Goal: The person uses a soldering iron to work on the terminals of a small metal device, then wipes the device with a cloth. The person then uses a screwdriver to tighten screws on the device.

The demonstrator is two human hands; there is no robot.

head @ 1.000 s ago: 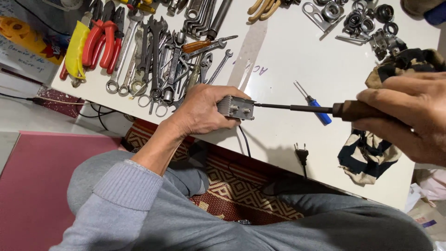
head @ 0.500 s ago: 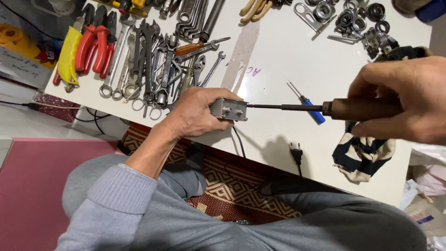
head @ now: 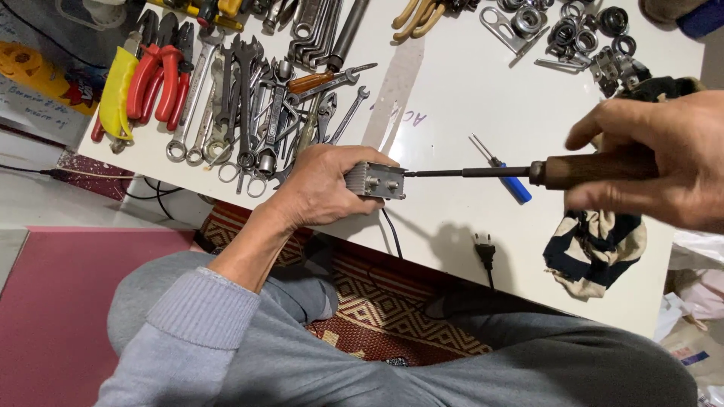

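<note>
Wooden-handled screwdriver point(head: 528, 172) gripped in right hand point(head: 656, 158) lies level, tip meeting the metal box point(head: 375, 180) clasped by left hand point(head: 320, 185).

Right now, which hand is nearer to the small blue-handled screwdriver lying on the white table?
Right. The right hand is just beside the blue-handled screwdriver; the left hand is farther off, across the grey metal box.

right hand point(head: 664, 162) cut off at frame edge, screwdriver tip hidden inside metal box point(head: 377, 179)

Bright, even overhead light whitens the table point(head: 452, 98), soft shadows fall toward the lower frame, and the right hand point(head: 648, 162) looks slightly blurred.
</note>
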